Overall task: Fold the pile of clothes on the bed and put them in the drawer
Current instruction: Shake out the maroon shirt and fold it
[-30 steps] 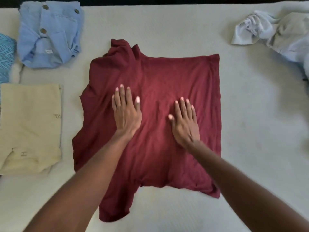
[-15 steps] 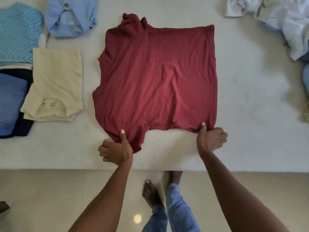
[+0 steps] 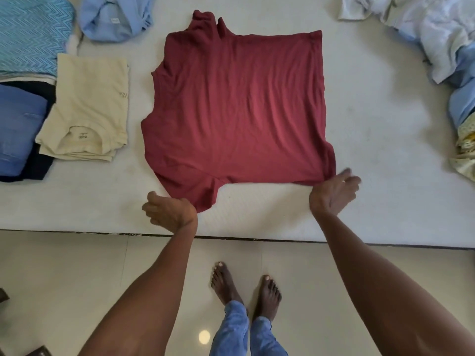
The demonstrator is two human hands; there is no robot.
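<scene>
Head view: maroon shirt (image 3: pixel 239 109) lies flat, near corners at both hands' fingers (image 3: pixel 347 176).

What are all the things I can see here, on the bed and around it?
Maroon shirt: one, dark red, spread flat mid-bed.
Cream T-shirt: one, pale yellow, folded, to its left.
Zigzag garment: one, turquoise, folded, far left.
Blue and dark garments: a folded stack, left edge; count unclear.
Light blue shirt: one, bunched, top left.
Unfolded pile: white, blue and yellow, right side; count unclear.
Bed: one, off-white.
Floor: beige tiles, near side.
Left hand: at the shirt's near-left corner, blurred.
Right hand: at the near-right corner, fingers loosely spread.
Feet: two, bare, with blue jeans.
</scene>
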